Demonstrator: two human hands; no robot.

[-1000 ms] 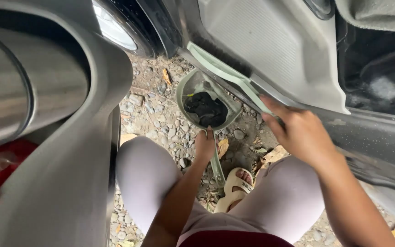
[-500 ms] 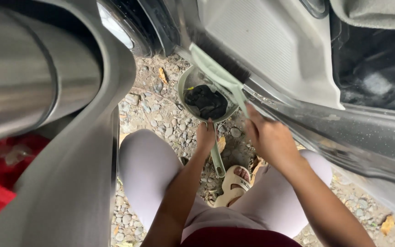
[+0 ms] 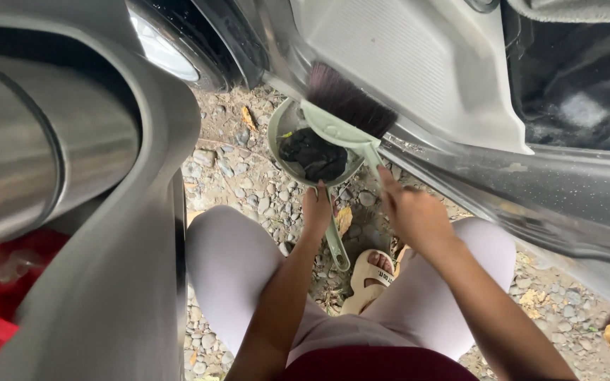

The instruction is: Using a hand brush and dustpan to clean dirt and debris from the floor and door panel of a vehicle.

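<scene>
Green hand brush (image 3: 347, 113) now up at the car door sill (image 3: 460, 169), right hand (image 3: 411, 212) gripping its handle; left hand (image 3: 317, 212) closed around the dustpan (image 3: 312, 152) handle, debris inside.

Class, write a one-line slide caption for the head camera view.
Crouched on gravel, a person's right hand sweeps a brush along a car door sill while the left hand holds a green dustpan below.

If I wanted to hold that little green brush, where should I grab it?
Grab the brush by its thin green handle, coming from below, the way the right hand does. The dark bristles point up toward the car sill, so the handle end is the free, narrow part that probably fits fingers best.
</scene>
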